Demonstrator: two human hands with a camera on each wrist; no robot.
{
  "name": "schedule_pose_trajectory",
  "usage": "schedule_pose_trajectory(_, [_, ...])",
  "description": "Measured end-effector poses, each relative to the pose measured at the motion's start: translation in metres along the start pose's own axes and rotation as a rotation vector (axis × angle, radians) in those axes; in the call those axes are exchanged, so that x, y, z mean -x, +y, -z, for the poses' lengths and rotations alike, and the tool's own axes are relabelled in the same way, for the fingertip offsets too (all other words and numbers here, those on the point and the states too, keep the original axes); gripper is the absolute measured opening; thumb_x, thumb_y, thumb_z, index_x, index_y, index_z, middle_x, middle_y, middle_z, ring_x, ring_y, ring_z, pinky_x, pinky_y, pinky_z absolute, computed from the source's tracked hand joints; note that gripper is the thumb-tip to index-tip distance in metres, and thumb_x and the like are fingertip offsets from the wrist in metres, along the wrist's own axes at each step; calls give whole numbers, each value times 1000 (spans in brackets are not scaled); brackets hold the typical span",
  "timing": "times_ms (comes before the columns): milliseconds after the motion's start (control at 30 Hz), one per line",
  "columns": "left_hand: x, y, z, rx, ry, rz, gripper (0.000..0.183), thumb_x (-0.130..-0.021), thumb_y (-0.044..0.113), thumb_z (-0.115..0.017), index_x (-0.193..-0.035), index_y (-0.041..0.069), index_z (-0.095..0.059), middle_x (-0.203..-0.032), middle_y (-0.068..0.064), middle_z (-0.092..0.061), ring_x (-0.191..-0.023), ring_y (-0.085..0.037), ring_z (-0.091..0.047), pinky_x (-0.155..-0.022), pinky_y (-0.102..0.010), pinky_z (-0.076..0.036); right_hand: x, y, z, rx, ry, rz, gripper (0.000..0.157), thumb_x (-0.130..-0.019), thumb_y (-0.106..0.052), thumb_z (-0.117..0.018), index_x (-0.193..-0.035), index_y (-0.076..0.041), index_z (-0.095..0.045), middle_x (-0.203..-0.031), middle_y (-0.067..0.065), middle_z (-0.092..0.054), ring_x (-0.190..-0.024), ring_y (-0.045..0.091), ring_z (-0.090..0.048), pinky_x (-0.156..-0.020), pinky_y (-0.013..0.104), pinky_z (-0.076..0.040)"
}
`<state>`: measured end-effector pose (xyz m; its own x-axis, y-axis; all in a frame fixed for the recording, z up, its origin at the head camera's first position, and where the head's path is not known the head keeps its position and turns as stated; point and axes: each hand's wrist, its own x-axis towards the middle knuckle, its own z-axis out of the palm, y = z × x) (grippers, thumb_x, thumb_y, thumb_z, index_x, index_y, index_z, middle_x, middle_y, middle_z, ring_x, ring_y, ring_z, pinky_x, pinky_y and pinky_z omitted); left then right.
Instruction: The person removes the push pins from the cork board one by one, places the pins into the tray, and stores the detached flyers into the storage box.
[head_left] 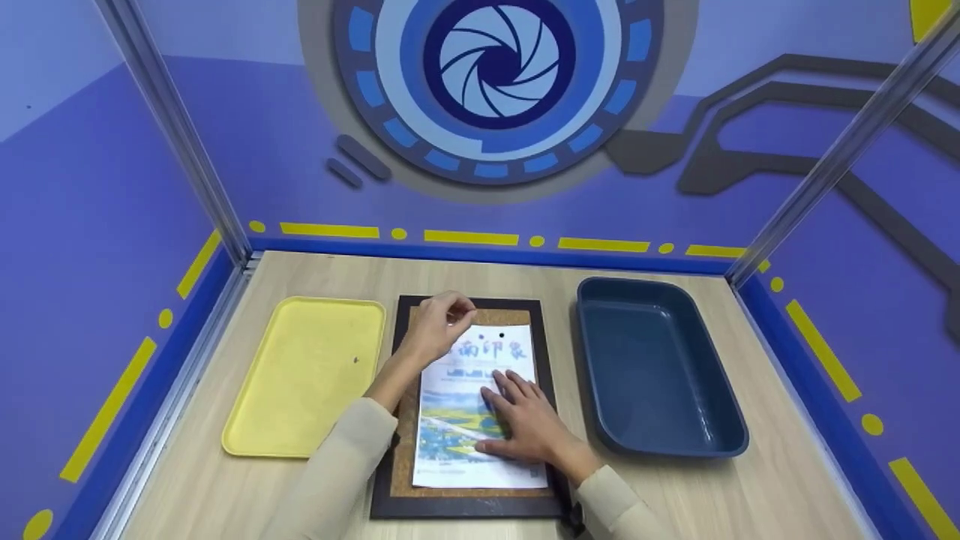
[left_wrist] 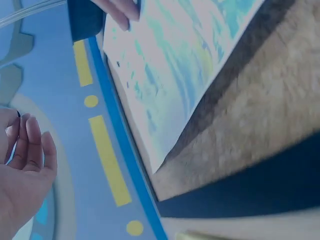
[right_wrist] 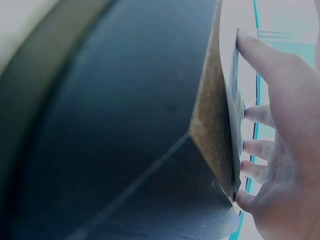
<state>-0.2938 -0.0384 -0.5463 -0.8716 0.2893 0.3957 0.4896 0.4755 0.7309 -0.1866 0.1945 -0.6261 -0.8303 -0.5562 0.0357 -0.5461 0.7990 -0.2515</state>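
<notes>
A corkboard (head_left: 406, 450) in a black frame lies on the table, with a printed paper sheet (head_left: 450, 474) on it showing Chinese characters and a landscape. Over the sheet's top left part, my left hand (head_left: 444, 324) is raised with thumb and fingertips together. The left wrist view shows a small dark object (left_wrist: 19, 114) pinched there; its kind is too small to tell. My right hand (head_left: 529, 422) rests on the sheet with spread fingers pressing it. Near the top edge of the sheet are a black round dot (head_left: 502, 335) and a bluish one (head_left: 481, 337).
To the left lies a shallow yellow tray (head_left: 307, 375) with a tiny dark speck (head_left: 355, 360) in it. A deep dark-blue bin (head_left: 652, 367) stands on the right. Printed wall panels and metal posts (head_left: 832, 150) enclose the wooden table.
</notes>
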Motion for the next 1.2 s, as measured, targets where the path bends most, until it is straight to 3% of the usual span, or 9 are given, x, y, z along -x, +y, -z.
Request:
schedule_pose_trajectory(333, [13, 5, 35, 26, 44, -58, 6, -103, 15, -71, -109, 12, -73, -100, 1, -71, -92, -11, -69, -83, -29, -60, -1, -1, 0, -15, -24, -16, 98, -88, -81, -62, -161, -18, -47, -172, 14, -30, -158, 39, -25, -121, 67, -27])
schedule_pose_trajectory(533, [24, -5, 51, 21, 62, -42, 6, -102, 10, -72, -107, 8, -73, -99, -1, -70, -89, -12, -68, -79, -30, -60, 0, 0, -2, -17, -10, 4, 97, -89, -80, -62, -160, -15, -48, -171, 16, -32, -157, 41, -28, -120, 68, -29])
schedule_pose_trajectory(700, [35, -26, 64, 38, 91, 30, 7, -102, 9, -72, -108, 6, -74, -98, -1, -71, -89, -14, -68, -78, -32, -60, 1, 1, -1, -18, -8, 8, 97, -89, -79, -64, -160, -16, -48, -171, 16, -31, -157, 41, -27, -120, 67, -29])
schedule_pose_trajectory(1033, [63, -75, 88, 46, 165, 238, 10, -100, 8, -74, -109, 4, -76, -102, -8, -76, -97, -24, -72, -88, -42, -60, 1, 1, -3, -13, -10, 3, 98, -88, -80, -64, -160, -16, -48, -171, 15, -31, -158, 40, -26, -121, 66, -28])
schedule_pose_trajectory(1200, [78, -95, 92, 15, 166, 314, 10, -101, 9, -73, -108, 4, -76, -102, -10, -76, -97, -25, -72, -83, -34, -60, 1, 0, -1, -19, -15, -11, 98, -88, -80, -63, -161, -16, -47, -172, 14, -30, -158, 40, -25, -122, 66, -27])
